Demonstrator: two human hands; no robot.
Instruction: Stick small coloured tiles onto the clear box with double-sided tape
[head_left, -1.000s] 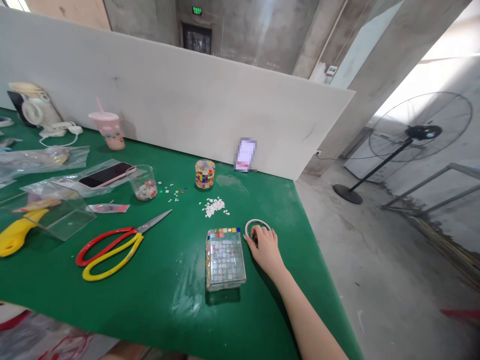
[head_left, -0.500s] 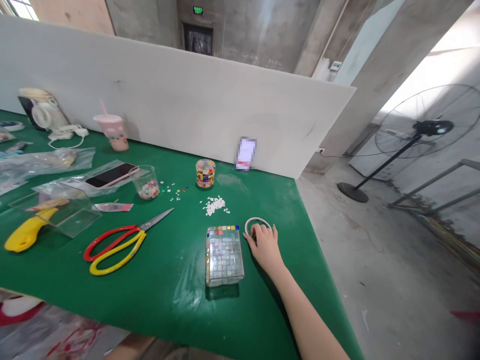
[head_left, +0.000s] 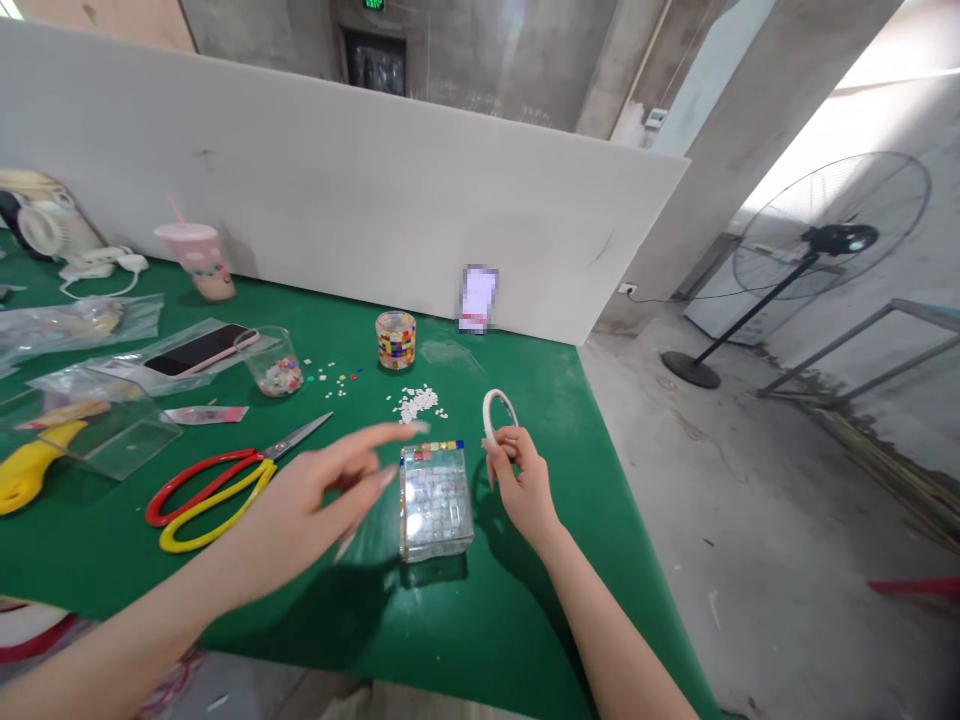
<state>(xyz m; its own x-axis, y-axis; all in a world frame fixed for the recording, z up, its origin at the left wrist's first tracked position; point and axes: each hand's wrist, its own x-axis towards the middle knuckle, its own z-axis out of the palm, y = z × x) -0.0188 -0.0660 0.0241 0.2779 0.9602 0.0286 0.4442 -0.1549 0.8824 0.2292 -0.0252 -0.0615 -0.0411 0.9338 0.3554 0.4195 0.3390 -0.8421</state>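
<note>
My right hand point(head_left: 521, 482) is closed on a white roll of tape point(head_left: 498, 412) and holds it upright just above the green table point(head_left: 517, 610). Left of it stands a clear box covered with small mosaic tiles point(head_left: 435, 500). My left hand point(head_left: 322, 505) hovers in front of that box with its fingers stretched out and nothing in them. A small heap of white tiles point(head_left: 417, 403) lies behind the box.
Red and yellow scissors point(head_left: 217, 482) lie to the left, with a clear cup of coloured tiles point(head_left: 274, 363), a tiled cup point(head_left: 396, 340), a phone on plastic bags point(head_left: 196, 349), a clear container point(head_left: 105, 435) and a pink cup point(head_left: 198, 260). A white board point(head_left: 360, 200) backs the table. A floor fan point(head_left: 817, 250) stands right.
My right hand has lifted the tape roll off the table and tipped it upright. My left hand has come into view from the lower left, reaching toward the tiled box.
</note>
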